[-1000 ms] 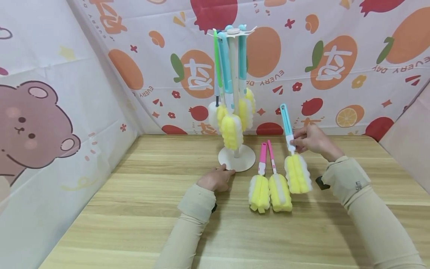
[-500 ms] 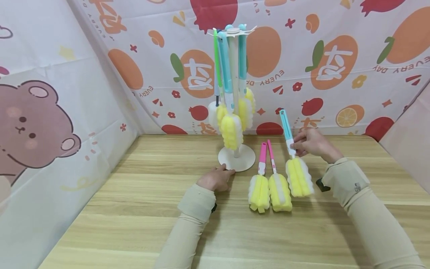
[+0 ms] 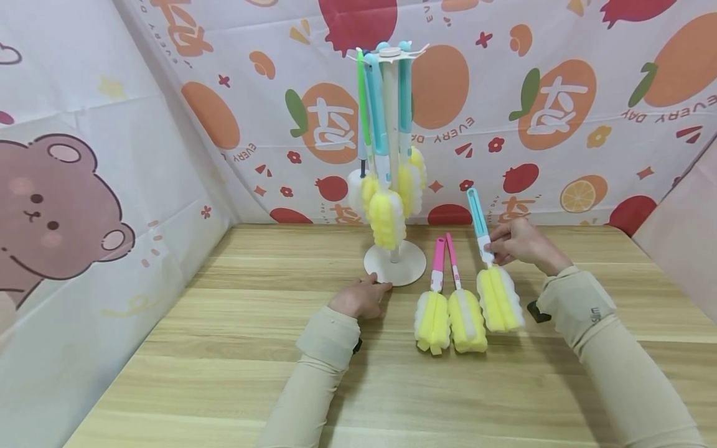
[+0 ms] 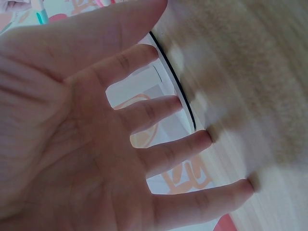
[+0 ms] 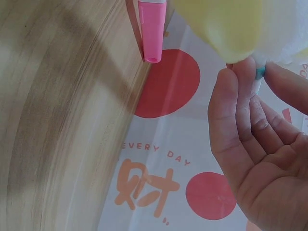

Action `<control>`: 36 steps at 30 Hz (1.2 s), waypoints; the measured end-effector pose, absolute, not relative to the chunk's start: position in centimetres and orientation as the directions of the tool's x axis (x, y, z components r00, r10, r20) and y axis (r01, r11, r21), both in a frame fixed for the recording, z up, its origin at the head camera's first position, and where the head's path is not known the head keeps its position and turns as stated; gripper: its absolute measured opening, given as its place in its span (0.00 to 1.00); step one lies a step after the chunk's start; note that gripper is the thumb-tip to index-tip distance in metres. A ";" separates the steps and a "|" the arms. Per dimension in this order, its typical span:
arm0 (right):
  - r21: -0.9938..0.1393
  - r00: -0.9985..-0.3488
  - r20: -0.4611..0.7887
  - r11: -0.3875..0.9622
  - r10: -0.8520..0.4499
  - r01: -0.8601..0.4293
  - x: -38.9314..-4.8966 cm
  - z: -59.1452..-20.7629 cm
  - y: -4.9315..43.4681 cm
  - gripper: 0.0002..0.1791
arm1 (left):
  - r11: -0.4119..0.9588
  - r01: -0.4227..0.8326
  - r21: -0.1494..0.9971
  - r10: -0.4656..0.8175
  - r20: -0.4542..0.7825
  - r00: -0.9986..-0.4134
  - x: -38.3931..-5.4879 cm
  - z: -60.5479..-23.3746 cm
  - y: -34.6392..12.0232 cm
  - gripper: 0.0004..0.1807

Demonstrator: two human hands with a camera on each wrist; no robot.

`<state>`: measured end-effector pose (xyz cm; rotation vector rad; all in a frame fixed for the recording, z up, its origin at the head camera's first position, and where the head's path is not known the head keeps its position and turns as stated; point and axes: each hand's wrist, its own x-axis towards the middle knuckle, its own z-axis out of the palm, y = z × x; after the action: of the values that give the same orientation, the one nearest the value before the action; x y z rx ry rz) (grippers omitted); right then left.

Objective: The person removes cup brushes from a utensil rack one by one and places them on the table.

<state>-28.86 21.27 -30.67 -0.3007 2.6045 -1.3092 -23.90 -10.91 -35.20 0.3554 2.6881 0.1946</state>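
Observation:
My right hand (image 3: 522, 241) pinches a blue-handled sponge bottle brush (image 3: 500, 300) low on its handle, where the white collar is. The brush leans with its yellow-and-white sponge end toward me and its handle pointing away. In the right wrist view the yellow sponge (image 5: 219, 26) fills the top, just past my fingertips. My left hand (image 3: 360, 298) lies low over the table with its fingers at the front of the white round base (image 3: 406, 267) of a brush stand. Seen from the left wrist, its fingers (image 4: 178, 207) are spread and fairly straight, tips down at the wood.
Two pink-handled sponge brushes, one thicker-handled (image 3: 432, 320) and one slim (image 3: 467, 320), lie side by side left of the held brush. Several brushes, including a yellow one (image 3: 386, 219), hang from the stand. A fruit-print cloth (image 3: 560, 174) closes off the back.
My right hand has lowered the blue-handled brush and brought it slightly toward me and to the right. The left hand has stayed at the stand's base.

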 end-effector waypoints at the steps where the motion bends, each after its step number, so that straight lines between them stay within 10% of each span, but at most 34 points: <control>1: -0.808 -0.957 -0.096 0.583 -0.274 -0.085 -28.8 -30.7 21.3 0.17 | 0.957 0.222 0.187 0.279 -0.385 -0.880 -23.9 -35.2 -10.9 0.34; 36: -0.803 -0.941 -0.185 0.596 -0.283 -0.022 -28.8 -33.1 21.4 0.16 | 0.959 0.213 0.188 0.272 -0.395 -0.877 -23.9 -35.1 -10.8 0.34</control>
<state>-28.78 21.39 -33.11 -0.2489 2.5338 -1.2681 -23.86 -10.85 -35.09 0.3478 2.6821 0.1925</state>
